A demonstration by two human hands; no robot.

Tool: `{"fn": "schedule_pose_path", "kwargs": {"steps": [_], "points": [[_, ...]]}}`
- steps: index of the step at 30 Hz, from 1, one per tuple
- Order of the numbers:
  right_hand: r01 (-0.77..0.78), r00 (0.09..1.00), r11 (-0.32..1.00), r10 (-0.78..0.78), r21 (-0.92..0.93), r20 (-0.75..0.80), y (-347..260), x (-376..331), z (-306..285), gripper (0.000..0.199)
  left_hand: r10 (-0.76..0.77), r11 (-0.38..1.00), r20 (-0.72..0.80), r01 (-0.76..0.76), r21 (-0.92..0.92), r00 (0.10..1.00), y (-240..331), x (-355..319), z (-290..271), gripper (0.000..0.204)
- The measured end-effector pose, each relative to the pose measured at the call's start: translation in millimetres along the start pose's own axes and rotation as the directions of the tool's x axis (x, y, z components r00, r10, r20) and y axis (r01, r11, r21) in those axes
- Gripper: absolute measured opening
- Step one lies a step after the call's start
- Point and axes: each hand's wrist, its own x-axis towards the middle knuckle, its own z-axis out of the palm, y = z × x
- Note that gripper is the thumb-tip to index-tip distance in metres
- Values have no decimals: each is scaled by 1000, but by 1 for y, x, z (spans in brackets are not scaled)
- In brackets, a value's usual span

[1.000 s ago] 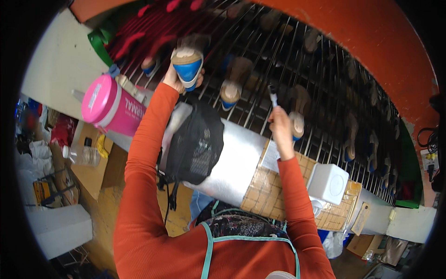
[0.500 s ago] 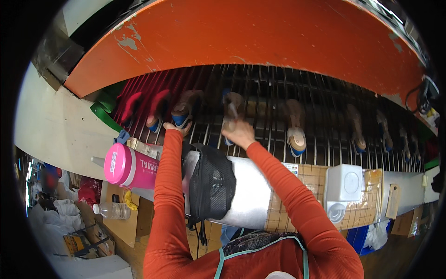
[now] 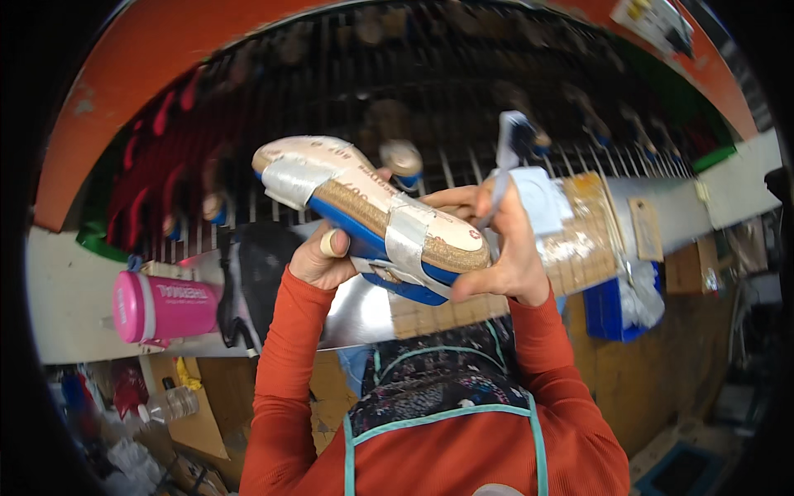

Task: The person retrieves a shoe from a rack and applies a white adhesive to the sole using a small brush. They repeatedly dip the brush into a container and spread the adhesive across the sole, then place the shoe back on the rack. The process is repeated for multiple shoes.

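Observation:
In front of me, turned underside up, is a sandal (image 3: 376, 217) on a blue shoe last, with a pale insole, cork-coloured edges and silvery strap ends folded over. My left hand (image 3: 324, 252) grips it from beneath, thumb along the side with a tan band around it. At the sandal's right end my right hand (image 3: 509, 248) has its thumb against the tip. A slim grey tool (image 3: 499, 178), blurred and with a pale and dark end, sticks up from the right hand's fingers. Its exact kind cannot be made out.
Behind is a rack of metal rods (image 3: 451, 165) carrying several more lasts, under an orange hood (image 3: 99, 103). A pink thermal jug (image 3: 165, 306) lies at left beside a black bag (image 3: 269, 256). A white container (image 3: 538, 198) stands on taped cardboard (image 3: 595, 215); below sits a blue bin (image 3: 608, 310).
Both hands have drawn back from the rack toward me. The sandal on its last is now lifted and held between them. The view has tilted, and the rack appears blurred.

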Motion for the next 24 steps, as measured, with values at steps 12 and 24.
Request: {"fn": "schedule_pose_path", "kwargs": {"steps": [12, 24], "points": [[-450, 891, 253, 64, -857, -449, 2, -174, -91, 7, 678, 723, 18, -672, 158, 735, -77, 11, 56, 136], [-254, 967, 94, 33, -963, -252, 31, -181, -100, 6, 572, 668, -48, -431, 606, 819, -66, 13, 73, 80]]}}
